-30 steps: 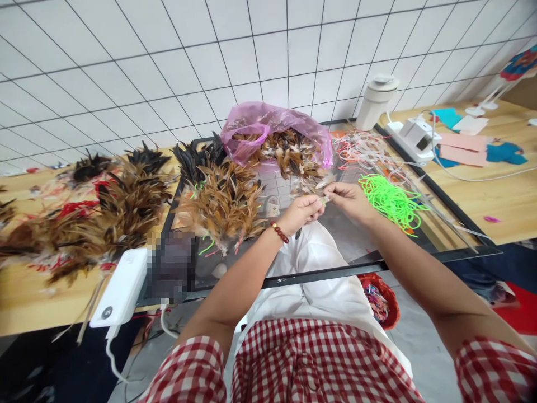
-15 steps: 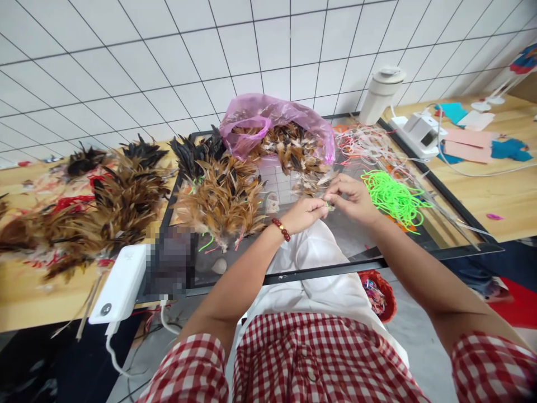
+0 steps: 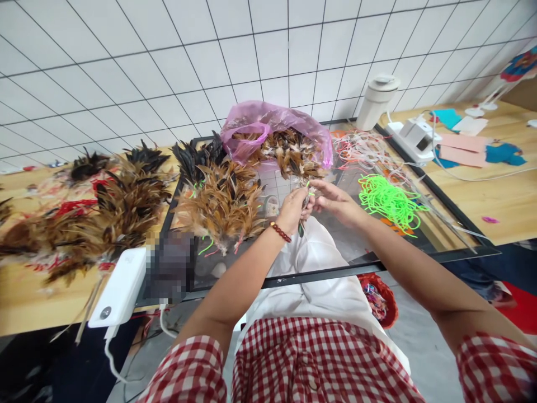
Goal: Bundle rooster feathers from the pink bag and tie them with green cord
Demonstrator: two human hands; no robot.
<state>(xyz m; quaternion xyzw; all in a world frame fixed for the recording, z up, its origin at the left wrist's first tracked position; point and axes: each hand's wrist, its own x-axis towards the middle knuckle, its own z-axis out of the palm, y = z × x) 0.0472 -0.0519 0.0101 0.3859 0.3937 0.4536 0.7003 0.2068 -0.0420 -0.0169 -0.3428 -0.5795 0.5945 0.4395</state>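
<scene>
My left hand (image 3: 294, 210), with a brown bead bracelet (image 3: 280, 231) at the wrist, is closed around a small feather bundle (image 3: 301, 226); dark feather tips stick out below the fingers. At the top of the bundle shows a short piece of bright green cord (image 3: 309, 189). My right hand (image 3: 340, 205) meets it from the right, fingertips at the green cord, its grip partly hidden. Behind the hands, loose brown feathers (image 3: 293, 154) spill from a pink plastic bag (image 3: 285, 115). A pile of green cords (image 3: 390, 201) lies to the right, and brown feather bundles (image 3: 226, 201) to the left.
A black-framed glass panel (image 3: 289, 280) lies under the work. White and orange strings (image 3: 364, 148), a white tumbler (image 3: 377, 103) and a power strip (image 3: 413, 137) stand back right. More feathers (image 3: 126, 212) and a white power bank (image 3: 119, 288) are left. A red basket (image 3: 390, 302) sits below.
Both hands have shifted a little to the left. The left hand has turned, so the feather tips now show beneath it, and the right hand's fingers have stretched out more.
</scene>
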